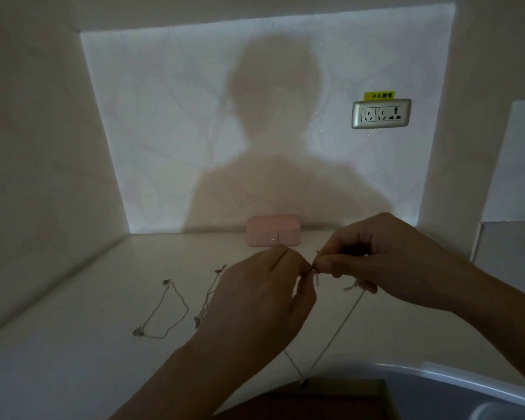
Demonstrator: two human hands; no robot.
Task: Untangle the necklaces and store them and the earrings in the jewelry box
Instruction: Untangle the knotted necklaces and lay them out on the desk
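Countertop, pale and dimly lit, fills the view. At its far edge, against the wall, a closed pink jewelry box is set. Nearer than the box, the left hand and right hand are raised, fingertips pinched together on one thin necklace, whose chain hangs down toward the viewer. Two more necklaces lie loose, nearer than the box and to its left. Untangling seems under way; next, the box must be opened. Earrings cannot be made out.

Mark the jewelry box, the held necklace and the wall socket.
jewelry box (273,231), head view, front wall.
held necklace (341,324), head view, hanging chain.
wall socket (381,114), head view, faceplate middle.
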